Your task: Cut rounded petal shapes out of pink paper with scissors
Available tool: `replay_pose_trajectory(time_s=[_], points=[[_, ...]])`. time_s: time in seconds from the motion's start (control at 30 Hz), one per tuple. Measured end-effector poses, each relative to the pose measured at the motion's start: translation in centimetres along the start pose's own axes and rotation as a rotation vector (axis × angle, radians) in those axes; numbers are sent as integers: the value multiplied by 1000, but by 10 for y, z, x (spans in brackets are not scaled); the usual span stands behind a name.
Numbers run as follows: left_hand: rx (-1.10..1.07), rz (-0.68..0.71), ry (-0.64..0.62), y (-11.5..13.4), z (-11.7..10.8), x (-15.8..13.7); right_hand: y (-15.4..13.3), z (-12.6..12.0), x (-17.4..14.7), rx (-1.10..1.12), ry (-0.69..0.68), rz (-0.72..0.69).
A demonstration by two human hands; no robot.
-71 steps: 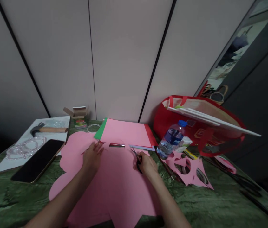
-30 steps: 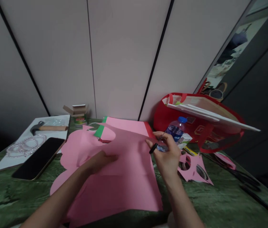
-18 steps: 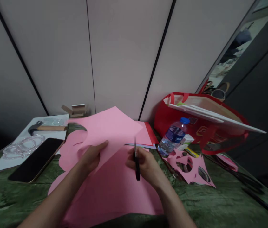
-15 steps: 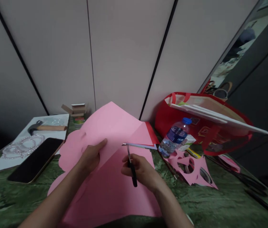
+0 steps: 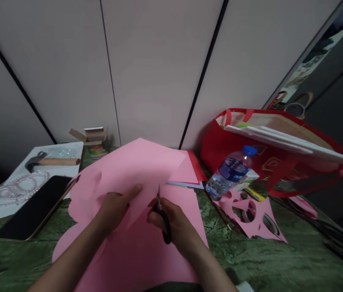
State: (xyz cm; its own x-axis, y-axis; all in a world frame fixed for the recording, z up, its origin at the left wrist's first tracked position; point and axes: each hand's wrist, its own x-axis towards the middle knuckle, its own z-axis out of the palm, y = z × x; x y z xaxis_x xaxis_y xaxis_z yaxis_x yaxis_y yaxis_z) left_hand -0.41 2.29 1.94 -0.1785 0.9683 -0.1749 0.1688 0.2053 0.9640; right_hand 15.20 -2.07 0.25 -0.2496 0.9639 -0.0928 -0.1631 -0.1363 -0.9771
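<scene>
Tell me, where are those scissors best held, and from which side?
I'd take the scissors by the black handle, from the near right, where the right hand grips them: the thin metal blades point forward, toward the pink sheet in the left hand, so the handle end looks safer.

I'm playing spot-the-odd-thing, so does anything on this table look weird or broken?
The pink paper scrap beside the water bottle looks raggedy: big holes, pointy corners. White boards stick out sideways past the red tote bag, looking too big for it.
</scene>
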Motion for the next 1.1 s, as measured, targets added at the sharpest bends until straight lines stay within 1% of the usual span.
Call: replay_pose_trajectory(time_s=[0.07, 0.17, 0.3, 0.4, 0.47, 0.6, 0.7, 0.8, 0.9, 1.0, 1.1], points=[[62, -39, -7, -3, 2, 0, -2, 1, 0, 7, 23, -52], [148, -86, 6, -6, 5, -1, -2, 1, -2, 40, 22, -96], [99, -136, 34, -8, 5, -3, -2, 0, -4, 80, -5, -94], [97, -185, 73, -8, 5, -4, -4, 0, -5, 86, 5, -82], [100, -207, 73, -8, 4, -5, -6, 0, -5, 71, 15, -69], [88, -190, 60, -8, 5, -5, -9, 1, -4, 30, 17, -43], [58, -146, 85, -10, 5, -5, -11, 1, -5, 18, -5, -12], [89, -162, 75, -13, 5, -5, -13, 1, -6, 16, -23, 6], [136, -173, 40, -13, 5, -9, -14, 1, -7, 8, -13, -13], [138, -160, 18, -11, 7, -15, -15, 1, -7, 11, -18, -48], [107, -122, 58, -8, 9, -19, -13, 2, -8, 19, -1, -52]])
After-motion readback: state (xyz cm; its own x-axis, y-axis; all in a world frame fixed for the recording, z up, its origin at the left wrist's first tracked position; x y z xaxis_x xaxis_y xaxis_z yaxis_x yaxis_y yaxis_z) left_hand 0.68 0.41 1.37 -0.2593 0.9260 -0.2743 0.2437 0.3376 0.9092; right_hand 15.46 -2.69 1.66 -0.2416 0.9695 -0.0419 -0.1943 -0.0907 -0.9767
